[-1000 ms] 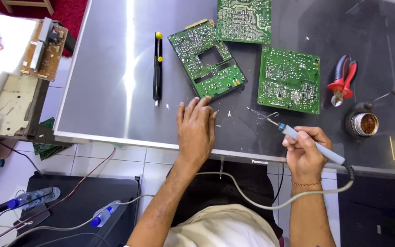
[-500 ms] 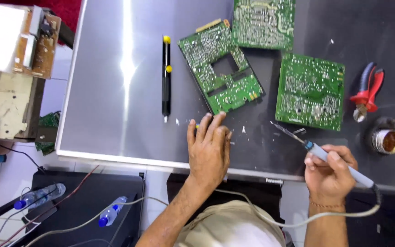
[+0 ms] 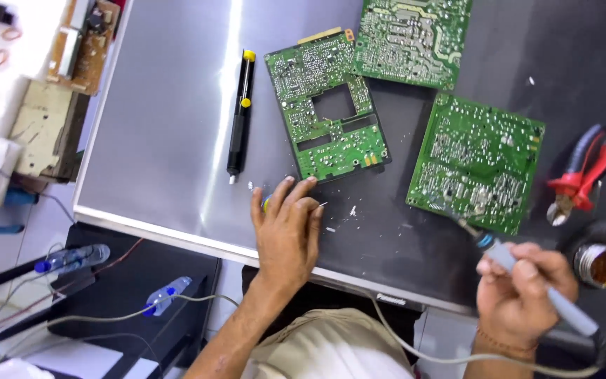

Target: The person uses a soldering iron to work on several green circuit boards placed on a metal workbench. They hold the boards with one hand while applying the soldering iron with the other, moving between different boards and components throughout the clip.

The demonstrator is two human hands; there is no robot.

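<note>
My left hand lies flat on the grey panel, its fingertips just below a green circuit board with a square cut-out. A small yellow bit shows at the index finger; I cannot tell what it is. My right hand grips a soldering iron by its grey handle. The iron's tip rests at the lower edge of a second green circuit board. A third green board lies at the top.
A black desoldering pump with yellow ends lies left of the boards. Red-handled pliers and a small round tin sit at the right. Brown boards are stacked at the top left. Cables and blue clips hang below the panel's edge.
The view has drawn closer. My right hand has brought the iron's tip from the bare panel up onto the right board's lower edge. My left hand stays flat in place.
</note>
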